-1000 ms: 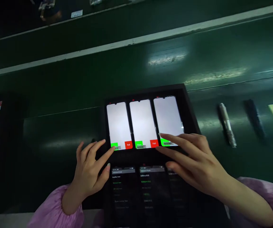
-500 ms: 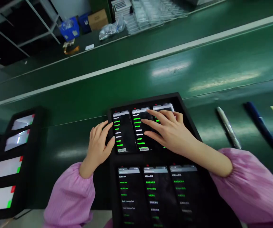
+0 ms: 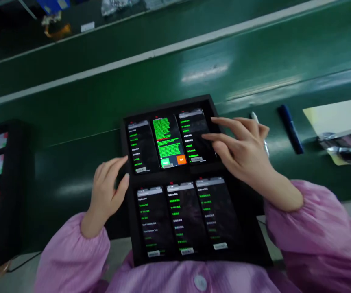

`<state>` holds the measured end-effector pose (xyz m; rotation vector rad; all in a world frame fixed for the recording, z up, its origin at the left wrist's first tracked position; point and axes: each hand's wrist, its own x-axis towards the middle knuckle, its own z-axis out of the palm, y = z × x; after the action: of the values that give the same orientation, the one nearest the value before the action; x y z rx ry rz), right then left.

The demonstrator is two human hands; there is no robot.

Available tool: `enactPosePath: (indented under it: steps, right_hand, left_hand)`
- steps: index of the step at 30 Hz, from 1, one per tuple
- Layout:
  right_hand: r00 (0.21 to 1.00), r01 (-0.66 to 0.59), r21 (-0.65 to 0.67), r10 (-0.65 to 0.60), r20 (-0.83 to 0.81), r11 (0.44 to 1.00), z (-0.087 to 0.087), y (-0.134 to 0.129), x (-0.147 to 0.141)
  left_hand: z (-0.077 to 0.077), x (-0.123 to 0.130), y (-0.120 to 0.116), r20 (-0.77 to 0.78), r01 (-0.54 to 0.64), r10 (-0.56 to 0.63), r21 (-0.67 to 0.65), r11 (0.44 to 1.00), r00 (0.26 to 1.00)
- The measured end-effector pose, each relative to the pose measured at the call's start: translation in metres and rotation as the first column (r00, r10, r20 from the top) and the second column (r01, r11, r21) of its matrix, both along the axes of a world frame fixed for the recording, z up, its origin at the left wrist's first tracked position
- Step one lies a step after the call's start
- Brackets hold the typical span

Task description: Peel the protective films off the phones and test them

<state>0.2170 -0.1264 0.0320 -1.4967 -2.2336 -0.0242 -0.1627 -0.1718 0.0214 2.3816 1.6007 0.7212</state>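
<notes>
A black tray [image 3: 250, 230] holds two rows of smartphones, three to a row. In the upper row, the middle phone [image 3: 166, 142] shows dense green text with a green and an orange button. Dark screens with green and white lists show on the upper left phone [image 3: 143, 148] and the upper right phone [image 3: 195, 136]. My right hand [image 3: 244, 148] hovers at the right edge of the upper right phone, its fingers apart and holding nothing. Beside the tray's left edge is my left hand [image 3: 108, 189], fingers spread; whether its fingertips touch the rim I cannot tell.
Another black tray [image 3: 13, 171] with lit phones stands at the left. A whitish pen [image 3: 255, 118], a blue pen [image 3: 291, 130], a paper sheet [image 3: 336, 116] and a shiny dark item [image 3: 346, 144] lie at the right. The green bench [image 3: 80, 110] has a pale strip across it.
My right hand has moved right, off the middle phone, whose list has changed to a green text screen with two buttons. My left hand remains by the tray's left edge. The view has shifted.
</notes>
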Motion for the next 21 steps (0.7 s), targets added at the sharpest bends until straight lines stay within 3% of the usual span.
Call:
enactPosePath:
  steps: [5,8,12,15,19,21]
  right_hand:
    - [0.963,-0.251,0.002,0.250,-0.096,0.968,0.008,-0.094,0.022]
    - [0.943,-0.305,0.017,0.304,-0.131,0.952,-0.001,-0.129,0.024]
    - [0.934,-0.334,0.068,0.339,-0.108,0.940,-0.015,-0.145,0.017]
    - [0.958,-0.281,0.084,0.284,-0.034,0.956,-0.021,-0.145,0.015]
    - [0.989,-0.133,0.101,0.127,0.072,0.986,-0.021,-0.141,0.004]
    - [0.983,-0.180,0.106,0.176,0.045,0.978,-0.018,-0.137,-0.009]
  left_hand:
    - [-0.010,-0.002,-0.103,0.010,0.020,-0.019,-0.092,0.996,1.000]
    - [-0.020,0.006,-0.139,0.031,-0.017,0.020,-0.093,0.996,0.999]
    - [-0.025,0.017,-0.154,0.027,-0.053,0.055,-0.070,0.996,0.998]
    - [-0.025,0.020,-0.155,-0.002,-0.078,0.078,-0.050,0.996,0.997]
    - [-0.024,0.020,-0.154,-0.048,-0.111,0.111,-0.016,0.994,0.993]
    - [-0.022,0.022,-0.152,-0.076,-0.123,0.123,0.004,0.992,0.989]
